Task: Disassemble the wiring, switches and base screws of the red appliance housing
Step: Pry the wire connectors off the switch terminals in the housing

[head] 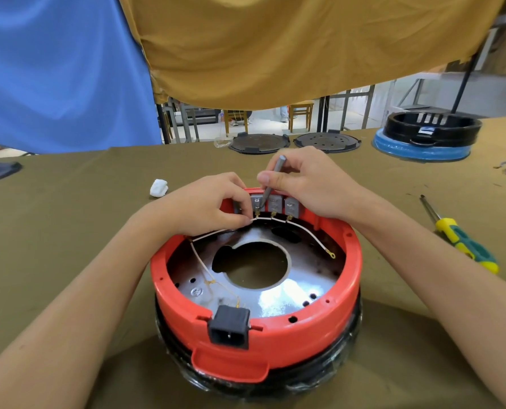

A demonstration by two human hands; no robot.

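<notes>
At the housing's [257, 326] twelve o'clock, left hand [204, 205] pinches wire [263, 220]; right hand [307, 184] grips tool [270, 181] on switches [275, 204]. Screwdriver [464, 243] at three o'clock.

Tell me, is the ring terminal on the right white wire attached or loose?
Loose. The ring terminal hangs free inside the red housing, with no screw through it.

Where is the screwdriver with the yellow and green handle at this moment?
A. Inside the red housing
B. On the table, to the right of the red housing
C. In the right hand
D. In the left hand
B: the screwdriver lies alone on the table, right of the red housing, while the right hand holds a grey tool.
</notes>
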